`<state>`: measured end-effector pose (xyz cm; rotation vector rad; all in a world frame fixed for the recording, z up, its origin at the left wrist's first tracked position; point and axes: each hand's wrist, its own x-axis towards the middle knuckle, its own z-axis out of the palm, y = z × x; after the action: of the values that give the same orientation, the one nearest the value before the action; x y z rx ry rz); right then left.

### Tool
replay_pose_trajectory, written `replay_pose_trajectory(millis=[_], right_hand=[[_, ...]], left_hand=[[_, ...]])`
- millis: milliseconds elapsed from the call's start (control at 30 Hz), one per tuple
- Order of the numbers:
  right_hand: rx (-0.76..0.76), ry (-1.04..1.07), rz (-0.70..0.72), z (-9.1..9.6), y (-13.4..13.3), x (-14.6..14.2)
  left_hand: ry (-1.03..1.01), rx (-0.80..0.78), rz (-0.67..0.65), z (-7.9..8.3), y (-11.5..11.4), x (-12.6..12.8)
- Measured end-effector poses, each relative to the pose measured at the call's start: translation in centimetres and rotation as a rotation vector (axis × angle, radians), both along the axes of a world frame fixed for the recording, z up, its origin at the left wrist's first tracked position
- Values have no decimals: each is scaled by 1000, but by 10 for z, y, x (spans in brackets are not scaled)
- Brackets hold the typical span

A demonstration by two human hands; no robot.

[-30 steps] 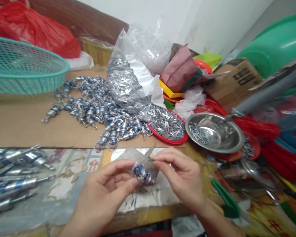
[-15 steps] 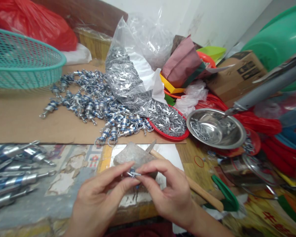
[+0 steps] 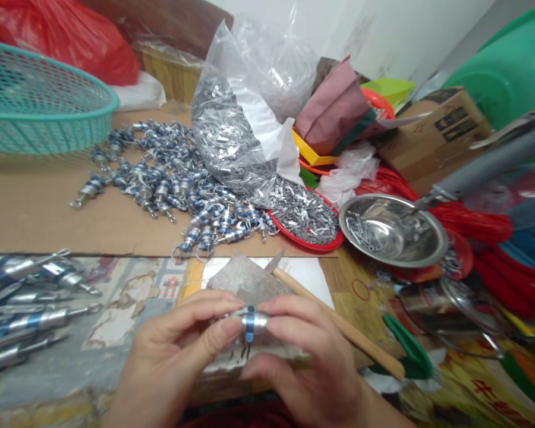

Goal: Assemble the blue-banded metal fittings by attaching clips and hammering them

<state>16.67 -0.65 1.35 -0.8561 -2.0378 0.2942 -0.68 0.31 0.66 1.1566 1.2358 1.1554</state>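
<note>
Between my hands is a small silver metal cylinder fitting with a blue band, lying sideways in front of a grey stone block. My left hand pinches its left end between thumb and forefinger. The fingers of my right hand curl against the right end, while the right thumb sits lower, apart from the fitting. Beyond the block lies a hammer with a wooden handle. Several similar fittings lie at the left, and a heap of them covers part of the cardboard.
A red plate rim surrounds small metal strips, beside a clear bag of the same strips. Right of it stands a steel bowl. A turquoise basket is at the far left. A green strap lies right of the hammer handle.
The fitting has been turned in my fingers, so its silver body and blue band now face me. My right thumb has dropped away from it. Both hands stay over the same spot.
</note>
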Motion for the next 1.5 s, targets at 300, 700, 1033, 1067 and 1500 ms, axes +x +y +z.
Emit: replay_pose_trajectory(millis=[300, 700, 1033, 1067, 1500], right_hand=[[384, -337, 35, 12, 4, 10], [201, -246, 13, 4, 0, 1], [12, -155, -40, 9, -10, 0], [-71, -125, -39, 9, -11, -1], [-330, -750, -714, 0, 128, 97]], left_hand=[[-20, -105, -84, 2, -4, -3], [-6, -130, -112, 10, -5, -3], [-308, -316, 92, 5, -16, 12], [-347, -315, 112, 5, -16, 13], [-410, -325, -58, -2, -13, 16]])
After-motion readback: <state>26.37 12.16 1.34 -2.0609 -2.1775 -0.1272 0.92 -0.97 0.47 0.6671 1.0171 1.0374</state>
